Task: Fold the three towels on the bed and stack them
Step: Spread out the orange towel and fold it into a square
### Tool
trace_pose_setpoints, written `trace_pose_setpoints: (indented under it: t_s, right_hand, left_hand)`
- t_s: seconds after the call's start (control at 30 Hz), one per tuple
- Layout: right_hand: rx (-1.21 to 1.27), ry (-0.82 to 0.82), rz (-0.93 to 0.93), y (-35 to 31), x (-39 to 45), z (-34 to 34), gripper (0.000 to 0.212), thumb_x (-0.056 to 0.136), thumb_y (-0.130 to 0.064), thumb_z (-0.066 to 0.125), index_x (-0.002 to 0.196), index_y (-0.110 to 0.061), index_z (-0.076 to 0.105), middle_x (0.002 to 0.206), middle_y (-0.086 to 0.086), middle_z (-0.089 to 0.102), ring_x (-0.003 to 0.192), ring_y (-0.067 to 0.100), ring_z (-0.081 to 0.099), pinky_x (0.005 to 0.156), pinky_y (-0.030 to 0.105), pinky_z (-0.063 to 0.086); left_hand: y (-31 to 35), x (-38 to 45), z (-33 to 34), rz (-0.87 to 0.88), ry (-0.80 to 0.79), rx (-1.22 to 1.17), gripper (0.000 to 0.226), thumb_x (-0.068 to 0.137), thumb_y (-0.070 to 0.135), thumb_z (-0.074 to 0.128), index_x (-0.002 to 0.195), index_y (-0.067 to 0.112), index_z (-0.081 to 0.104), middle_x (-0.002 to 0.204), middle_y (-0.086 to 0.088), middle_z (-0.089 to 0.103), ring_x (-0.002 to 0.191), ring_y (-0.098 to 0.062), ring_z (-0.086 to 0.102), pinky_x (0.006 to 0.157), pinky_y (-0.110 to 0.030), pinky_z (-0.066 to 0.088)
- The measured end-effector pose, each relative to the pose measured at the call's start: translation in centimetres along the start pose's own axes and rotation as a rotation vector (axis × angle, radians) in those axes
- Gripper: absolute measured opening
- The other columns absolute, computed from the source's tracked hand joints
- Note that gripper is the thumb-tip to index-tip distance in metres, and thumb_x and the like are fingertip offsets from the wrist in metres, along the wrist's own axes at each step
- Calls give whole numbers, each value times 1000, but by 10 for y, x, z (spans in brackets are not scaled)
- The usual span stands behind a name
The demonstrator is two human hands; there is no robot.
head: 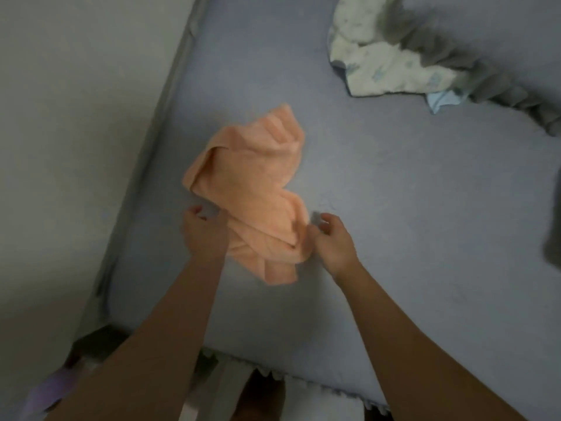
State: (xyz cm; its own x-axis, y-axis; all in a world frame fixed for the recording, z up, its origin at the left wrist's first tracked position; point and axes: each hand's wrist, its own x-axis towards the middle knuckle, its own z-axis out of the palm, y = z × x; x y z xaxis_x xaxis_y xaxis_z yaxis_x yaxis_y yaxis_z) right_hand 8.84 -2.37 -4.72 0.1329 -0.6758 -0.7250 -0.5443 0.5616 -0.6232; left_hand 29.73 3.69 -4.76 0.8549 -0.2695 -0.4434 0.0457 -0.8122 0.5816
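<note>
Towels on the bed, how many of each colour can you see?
Peach towel: 1, bunched up, held by the left hand and right hand
White patterned towel: 1
Grey towel: 1
Total: 3

Bed with towels lying on a grey-blue sheet

The bed (394, 238) carries a crumpled peach towel (252, 189) that both hands grip at its near end; well beyond that grip, to the far right, lie a white patterned towel (379, 65) and a grey towel (455, 53), touching.
</note>
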Motion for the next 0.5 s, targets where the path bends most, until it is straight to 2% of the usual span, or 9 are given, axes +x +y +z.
trace_pose_setpoints:
  t_s: [0.03,0.1,0.17,0.23,0.3,0.37,0.43,0.5]
  right_hand:
    - [34,9,36,-10,8,15,48,85,-41,66,127,-22,51,126,2,60,113,22,59,98,36,46]
    - [21,-4,85,-23,22,35,66,80,-46,69,134,-17,46,118,-3,55,108,20,57,92,37,48]
    - [-23,-4,125,-26,26,46,76,78,-43,70,140,-14,40,114,0,51,105,22,55,89,36,47]
    - [-53,-12,166,-20,22,50,69,80,-35,71,138,-9,45,120,7,58,108,27,59,92,39,50]
    - [-71,-49,187,-8,12,47,52,84,-28,69,128,-3,57,121,15,65,99,27,62,88,39,52]
    - [-61,-112,186,9,0,38,43,86,-26,67,123,-4,64,117,16,68,94,25,64,83,37,53]
    - [-88,-159,196,29,-14,25,42,86,-28,66,125,-10,64,116,11,68,95,22,64,82,36,54]
    - [-204,-192,251,50,-24,12,41,87,-28,64,125,-11,63,108,7,67,97,24,63,84,38,54]
  left_hand:
    - [-3,14,-3,-41,-85,-50,67,79,25,75,136,3,46,129,-16,57,114,-29,57,92,-34,46]
    - [-10,31,-3,-105,-282,-98,68,79,21,76,136,3,44,127,-13,57,114,-29,58,86,-37,49]
    - [-20,32,-2,-90,-438,-54,54,81,17,75,128,4,52,114,-9,60,104,-28,62,79,-33,49]
    - [-31,19,0,-59,-550,-85,29,84,8,70,111,6,60,102,-12,66,91,-28,66,79,-38,53]
    - [-47,0,-1,-28,-597,-26,22,83,10,62,104,5,62,95,-14,69,87,-30,66,74,-39,54]
    - [-64,-20,-6,-57,-571,25,37,74,24,54,104,5,64,93,-11,68,86,-27,64,72,-37,54]
    - [-85,-36,-15,-174,-577,115,48,72,35,49,108,8,65,99,-11,69,91,-29,66,82,-44,57]
    - [-102,-43,-25,-302,-651,184,38,85,35,50,113,13,64,99,-5,68,90,-25,65,82,-42,57]
